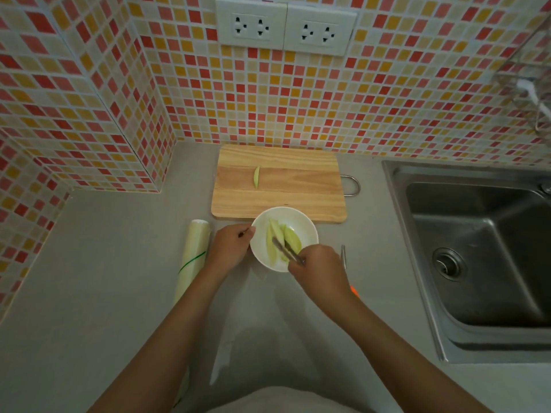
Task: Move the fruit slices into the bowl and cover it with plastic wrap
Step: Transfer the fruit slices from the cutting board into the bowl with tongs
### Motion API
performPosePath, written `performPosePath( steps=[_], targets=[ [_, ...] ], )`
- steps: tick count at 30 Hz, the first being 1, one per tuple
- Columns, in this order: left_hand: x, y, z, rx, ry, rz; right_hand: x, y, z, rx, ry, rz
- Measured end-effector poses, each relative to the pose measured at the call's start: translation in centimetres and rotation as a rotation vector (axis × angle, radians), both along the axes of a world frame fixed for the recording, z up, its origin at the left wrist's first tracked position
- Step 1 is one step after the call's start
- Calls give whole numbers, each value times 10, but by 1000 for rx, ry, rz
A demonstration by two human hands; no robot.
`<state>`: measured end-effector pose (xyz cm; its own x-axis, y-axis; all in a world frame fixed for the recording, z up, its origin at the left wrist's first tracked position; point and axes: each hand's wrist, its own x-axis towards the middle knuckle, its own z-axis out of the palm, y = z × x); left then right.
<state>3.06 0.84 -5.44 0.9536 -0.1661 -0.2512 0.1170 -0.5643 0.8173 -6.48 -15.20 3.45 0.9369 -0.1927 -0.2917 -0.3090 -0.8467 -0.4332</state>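
Observation:
A white bowl (301,222) stands on the grey counter just in front of the wooden cutting board (298,189). Several pale green fruit slices (275,236) lie in it. My left hand (231,247) grips the bowl's left rim. My right hand (319,268) holds metal tongs (284,248), whose tips reach down among the slices in the bowl. One green slice (256,177) lies alone on the board. A roll of plastic wrap (193,257) lies on the counter to the left of my left hand.
A steel sink (477,248) fills the right side. A thin metal utensil (343,256) with an orange part (353,290) lies right of my right hand. Tiled walls close the back and left, with sockets (284,26) above the board.

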Motion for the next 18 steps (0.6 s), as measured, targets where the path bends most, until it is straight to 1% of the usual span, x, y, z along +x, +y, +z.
performPosePath(
  steps=[2,5,8,10,12,14,18],
  targets=[
    [0,0,0,-9,-2,7,-1,6,-3,-58,27,12],
    [0,-1,0,1,-2,1,12,6,2,-115,-29,-5],
    [-1,0,1,-15,16,-4,48,3,14,-27,-136,-92],
    [-1,0,1,-34,25,2,82,6,17,46,-181,-101],
    [-2,0,1,-44,26,1,116,14,13,59,-158,-63],
    [-2,0,2,-35,21,-5,141,24,2,25,-107,-27],
    [-3,1,4,-8,10,-11,164,36,-18,-60,-71,-1]
  ],
)
